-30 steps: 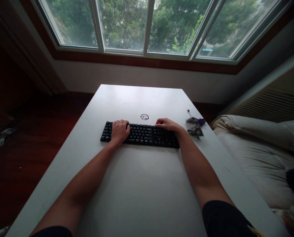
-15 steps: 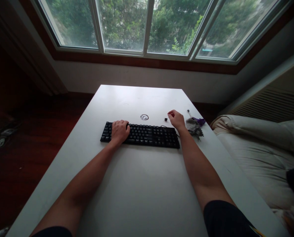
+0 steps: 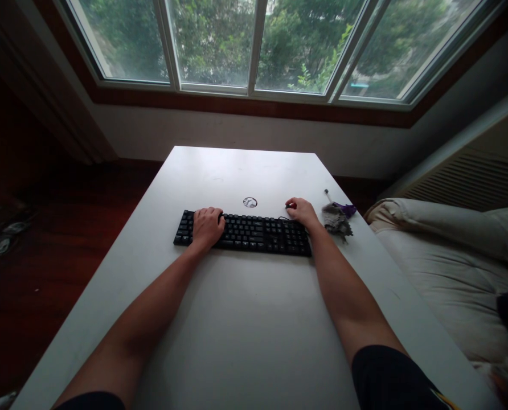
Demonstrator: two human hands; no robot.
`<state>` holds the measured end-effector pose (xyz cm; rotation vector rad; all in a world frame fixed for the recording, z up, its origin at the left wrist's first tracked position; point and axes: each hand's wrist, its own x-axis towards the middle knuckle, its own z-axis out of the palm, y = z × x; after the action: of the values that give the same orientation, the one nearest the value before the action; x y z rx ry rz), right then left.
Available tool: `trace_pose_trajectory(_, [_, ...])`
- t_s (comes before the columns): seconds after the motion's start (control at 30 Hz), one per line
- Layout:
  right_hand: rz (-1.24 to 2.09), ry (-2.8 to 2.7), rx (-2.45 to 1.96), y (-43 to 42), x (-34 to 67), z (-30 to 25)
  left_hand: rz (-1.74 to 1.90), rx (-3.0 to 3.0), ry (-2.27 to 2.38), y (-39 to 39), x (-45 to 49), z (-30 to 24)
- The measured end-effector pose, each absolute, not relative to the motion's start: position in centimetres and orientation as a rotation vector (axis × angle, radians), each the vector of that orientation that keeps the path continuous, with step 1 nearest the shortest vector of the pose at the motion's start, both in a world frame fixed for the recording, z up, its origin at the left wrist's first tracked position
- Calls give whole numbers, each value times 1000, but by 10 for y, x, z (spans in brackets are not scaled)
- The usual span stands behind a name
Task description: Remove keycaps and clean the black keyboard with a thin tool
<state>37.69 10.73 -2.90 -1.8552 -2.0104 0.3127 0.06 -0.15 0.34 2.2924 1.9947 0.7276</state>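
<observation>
A black computer keyboard [image 3: 254, 230] lies across the white table. My left hand [image 3: 208, 226] rests over its left part, fingers curled to the far edge and the thumb toward the middle keys. Beyond the right end of the keyboard is my right hand [image 3: 302, 212], its thumb and fingertips closed on a small black keycap [image 3: 287, 206] on the tabletop. Most of the keycap is hidden by the fingers. The keyboard's cable shows in part beside the right hand.
Right of my right hand lie a crumpled grey cloth [image 3: 336, 221], something purple [image 3: 348, 210] and a thin white stick with a dark tip [image 3: 327, 195]. A round printed mark [image 3: 250, 202] is behind the keyboard. A pale sofa [image 3: 442, 250] stands along the table's right side.
My right hand has moved down and slightly left, and its fingers have come onto the keycap that lay apart from them. The left hand and the keyboard have stayed put.
</observation>
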Motion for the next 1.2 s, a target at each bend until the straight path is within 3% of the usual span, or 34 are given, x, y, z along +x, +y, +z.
trace_pose_trajectory(0.47, [416,-2144,-1395,85,325,19,739,2266,1979,0,2,4])
trace_pose_trajectory(1.2, [570,-2134,-1217,63,307,48,737,2259,1973,0,2,4])
